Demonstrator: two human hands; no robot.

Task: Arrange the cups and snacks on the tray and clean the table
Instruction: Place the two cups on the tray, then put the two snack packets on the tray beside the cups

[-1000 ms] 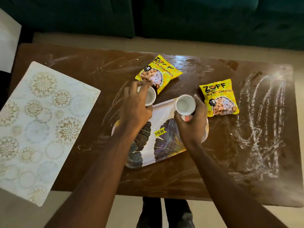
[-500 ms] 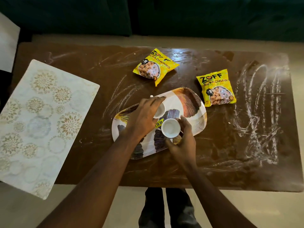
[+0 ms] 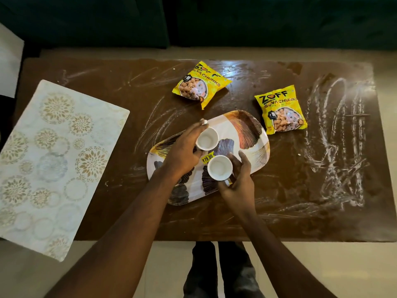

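- Your left hand (image 3: 182, 155) grasps the far cup (image 3: 207, 138). The fingers reach over its far side and the thumb curls under its near side.
- Your right hand (image 3: 240, 181) grasps the near cup (image 3: 219, 168). The fingers curve round its right side and the thumb sits by the handle at its near edge.
- Both cups are upright, white and empty inside. They sit close together but apart, over the middle of the tray (image 3: 253, 134). From this angle you cannot tell whether their bases rest on it.
- A yellow price sticker (image 3: 207, 157) shows on the tray between the cups.
- The tray lies slantwise on the brown table (image 3: 300, 201), with its right end farther from you.
- The left packet (image 3: 200, 84) lies on the table beyond the tray, well off it.
- The right packet (image 3: 280, 109) lies on the table just beside the tray's far right end.
- White smears streak the tabletop, thickest on the right side.
- A patterned mat (image 3: 53, 164) lies over the table's left end, overhanging the near edge.
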